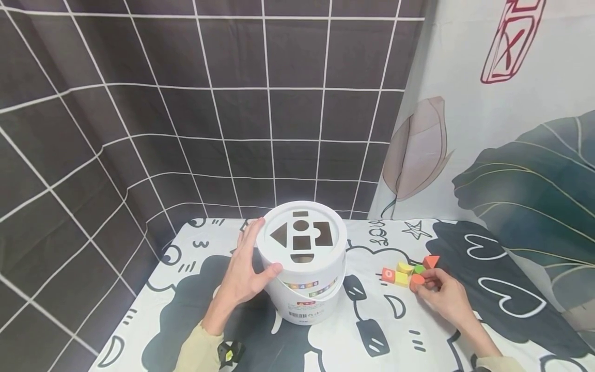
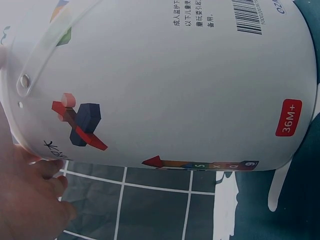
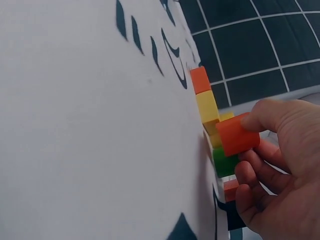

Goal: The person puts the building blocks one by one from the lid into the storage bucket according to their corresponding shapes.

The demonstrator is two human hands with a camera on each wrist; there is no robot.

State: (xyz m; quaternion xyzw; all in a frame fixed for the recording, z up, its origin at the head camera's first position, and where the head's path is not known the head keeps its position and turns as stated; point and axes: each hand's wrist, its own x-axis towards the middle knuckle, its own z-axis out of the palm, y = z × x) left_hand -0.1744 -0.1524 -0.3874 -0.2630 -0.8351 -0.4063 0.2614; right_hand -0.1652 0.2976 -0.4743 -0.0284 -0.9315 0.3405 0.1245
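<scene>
While the left hand (image 1: 245,271) rests against the side of a white plastic bucket (image 1: 304,289), fingers straight along its upper rim and the thumb pressed to its front wall, the right hand (image 1: 443,297) pinches a rounded orange block (image 1: 417,280) between thumb and fingertips. The right wrist view shows that block as smooth, matte and painted, held just off the tablecloth (image 1: 400,330). Just beside it lies a small cluster of blocks of the same kind — an orange cube (image 1: 388,274), a yellow cube (image 1: 402,279), a yellow half-round (image 1: 405,267), a green block (image 1: 420,269) and a red triangle (image 1: 431,261).

The bucket stands upright at the table's middle, well to the left of the cluster. Its flat white lid (image 1: 302,235) has cut-out holes — triangle, circle, square, arch, half-round, a narrow slot. What lies inside cannot be seen. A thin white handle hangs down its front, above a barcode label. The cloth is glossy, white with dark cartoon shapes.
</scene>
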